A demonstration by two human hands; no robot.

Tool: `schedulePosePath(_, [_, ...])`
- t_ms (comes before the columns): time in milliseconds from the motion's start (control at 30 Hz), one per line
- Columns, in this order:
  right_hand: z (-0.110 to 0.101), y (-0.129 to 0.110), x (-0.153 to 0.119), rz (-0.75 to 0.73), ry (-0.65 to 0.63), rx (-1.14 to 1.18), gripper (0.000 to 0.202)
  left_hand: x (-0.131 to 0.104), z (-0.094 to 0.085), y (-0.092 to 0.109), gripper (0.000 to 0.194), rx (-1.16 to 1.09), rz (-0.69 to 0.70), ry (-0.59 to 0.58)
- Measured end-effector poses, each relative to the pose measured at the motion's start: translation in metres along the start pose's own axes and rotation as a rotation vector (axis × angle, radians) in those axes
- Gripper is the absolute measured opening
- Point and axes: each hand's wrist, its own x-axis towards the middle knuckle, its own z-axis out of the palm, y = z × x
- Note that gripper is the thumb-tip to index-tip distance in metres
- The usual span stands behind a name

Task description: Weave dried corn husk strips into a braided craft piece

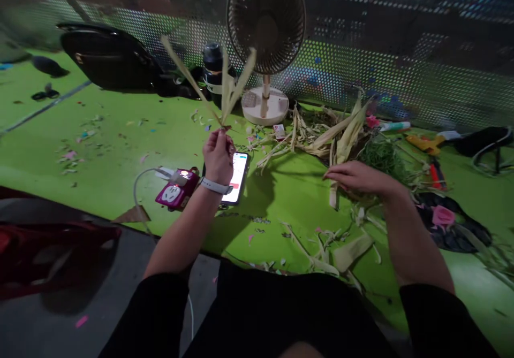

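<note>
My left hand (219,159) is closed on the lower ends of several pale dried corn husk strips (227,98), which fan upward. Just beneath that hand a phone (240,173) lies with its screen lit, partly covered by the wrist. My right hand (365,179) reaches over the heap of dried husks (348,139) with its fingers stretched out. A husk runs under its fingertips; whether they touch it I cannot tell. The thumb is mostly hidden.
A fan (265,104) and a dark bottle (212,61) stand at the back. A purple power strip (175,189) with a cable sits left of the phone. Rightward lie green shreds (381,157), a yellow glue gun (425,144) and a pink flower (444,216). Scraps litter the green table (132,149).
</note>
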Motion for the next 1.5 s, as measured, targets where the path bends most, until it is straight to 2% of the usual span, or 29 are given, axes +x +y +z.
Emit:
schedulePosePath(67, [-0.020,0.018,-0.015,0.132,0.037,0.114,0.054,0.005,-0.002,0.005,0.017,-0.042,-0.004,0.019])
schedulePosePath(133, [-0.035,0.034,-0.029,0.244,0.013,0.191,0.063,0.002,0.000,0.004,0.015,-0.044,-0.008,0.002])
schedulePosePath(167, [-0.039,0.039,-0.034,0.278,0.030,0.197,0.067,-0.003,0.002,0.002,0.012,-0.035,-0.017,-0.019])
schedulePosePath(200, [-0.041,0.040,-0.037,0.299,0.099,0.163,0.070,-0.010,0.005,-0.002,0.010,-0.021,-0.037,-0.056])
schedulePosePath(267, [-0.037,0.033,-0.038,0.294,0.377,0.026,0.070,-0.026,0.011,-0.011,0.009,0.013,-0.100,-0.141])
schedulePosePath(333, [-0.023,0.011,-0.031,0.213,0.731,-0.083,0.062,-0.043,0.016,-0.021,0.011,0.032,-0.173,-0.217])
schedulePosePath(367, [-0.013,-0.003,-0.024,0.144,0.841,-0.024,0.060,-0.051,0.018,-0.025,0.012,0.041,-0.209,-0.254])
schedulePosePath(400, [-0.002,-0.018,-0.017,0.073,0.858,0.055,0.057,-0.058,0.020,-0.029,0.013,0.048,-0.248,-0.282])
schedulePosePath(433, [0.010,-0.032,-0.009,0.003,0.821,0.129,0.055,-0.064,0.021,-0.033,0.014,0.054,-0.293,-0.305])
schedulePosePath(533, [0.041,-0.060,0.015,-0.133,0.561,0.458,0.058,-0.078,0.024,-0.040,0.015,0.084,-0.394,-0.329])
schedulePosePath(633, [0.059,-0.066,0.032,-0.177,0.333,0.812,0.060,-0.086,0.026,-0.041,0.014,0.091,-0.473,-0.328])
schedulePosePath(700, [0.065,-0.064,0.038,-0.174,0.286,1.004,0.061,-0.088,0.027,-0.040,0.016,0.045,-0.548,-0.316])
schedulePosePath(833, [0.073,-0.060,0.044,-0.099,0.384,1.247,0.046,-0.090,0.029,-0.038,0.016,-0.068,-0.640,-0.258])
schedulePosePath(900, [0.078,-0.061,0.045,-0.052,0.361,1.282,0.041,-0.090,0.030,-0.038,0.014,-0.113,-0.645,-0.250])
schedulePosePath(1000, [0.085,-0.064,0.047,-0.046,0.262,1.241,0.045,-0.092,0.030,-0.039,0.012,-0.156,-0.664,-0.250])
schedulePosePath(1067, [0.089,-0.064,0.048,-0.073,0.258,1.155,0.043,-0.093,0.031,-0.041,0.011,-0.162,-0.672,-0.254])
schedulePosePath(1200, [0.090,-0.062,0.051,-0.153,0.373,0.942,0.031,-0.094,0.029,-0.043,0.014,-0.151,-0.661,-0.275])
schedulePosePath(1333, [0.091,-0.056,0.052,-0.160,0.527,0.857,0.029,-0.092,0.027,-0.045,0.018,-0.135,-0.649,-0.298])
schedulePosePath(1433, [0.092,-0.054,0.051,-0.137,0.589,0.937,0.026,-0.091,0.025,-0.047,0.018,-0.121,-0.654,-0.280])
schedulePosePath(1500, [0.092,-0.055,0.051,-0.106,0.516,1.101,0.024,-0.091,0.025,-0.047,0.019,-0.120,-0.658,-0.278])
